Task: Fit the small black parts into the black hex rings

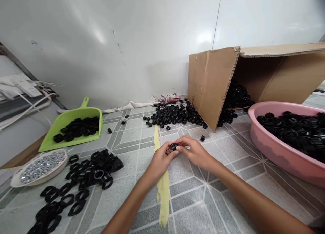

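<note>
Landmark: yellow tape strip (164,193), running lengthwise along the tiled surface (186,218).

Markings: dark scuffs (116,41) on the white wall (157,34), beyond the tape and to its left; they do not resolve into letters. Clear tape crosses the carton (203,80), beyond the strip and to its right. White power strip (26,86), far left of the tape; any print on it is too small to read.

Edges and room: the far end of the tape reaches the near edge of a heap of small black parts (175,114), which spreads rightward to the carton, lying on its side with its open end facing right and nearer. Pink basin (264,152), well right of the tape, holds more black parts. Bare tile lies between tape and basin, apart from one loose part (202,138) near the carton's corner. Left of the tape, a bare strip of tile, then a spread of larger black rings (111,163); beside these a white dish (52,175) of shiny metal pieces (42,165), and beyond it a green dustpan (52,127) with black parts inside.

Grip: left hand (162,157) and right hand (191,152) meet above the tape, slightly to its right. Both close their fingertips on one small black part (174,146), pinched between them; fingers partly hide it.
</note>
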A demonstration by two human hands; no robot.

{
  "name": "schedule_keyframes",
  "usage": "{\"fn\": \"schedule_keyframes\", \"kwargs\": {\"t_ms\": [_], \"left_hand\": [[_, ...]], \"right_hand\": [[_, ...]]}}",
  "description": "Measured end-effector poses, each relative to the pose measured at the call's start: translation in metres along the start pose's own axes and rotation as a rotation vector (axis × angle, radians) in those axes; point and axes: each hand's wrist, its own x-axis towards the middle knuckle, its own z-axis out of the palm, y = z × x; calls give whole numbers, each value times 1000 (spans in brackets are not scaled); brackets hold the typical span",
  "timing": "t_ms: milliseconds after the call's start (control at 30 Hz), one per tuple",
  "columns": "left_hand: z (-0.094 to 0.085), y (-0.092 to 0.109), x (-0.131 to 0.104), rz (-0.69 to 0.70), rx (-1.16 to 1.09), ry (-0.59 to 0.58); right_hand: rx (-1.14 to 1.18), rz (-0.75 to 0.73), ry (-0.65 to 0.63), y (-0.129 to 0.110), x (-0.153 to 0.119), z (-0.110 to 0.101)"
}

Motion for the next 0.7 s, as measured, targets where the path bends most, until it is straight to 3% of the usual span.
{"fn": "schedule_keyframes", "kwargs": {"t_ms": [167,267,467,700], "left_hand": [[-13,7,0,-119,-208,-113],[-19,8,0,-145,-241,-112],[-19,7,3,-138,-247,-70],[-14,11,4,-164,-278,-45]], "right_hand": [[360,162,-39,6,6,5],[424,194,3,7,6,12],[307,185,126,0,1,21],[83,49,187,-7,-5,21]]}}
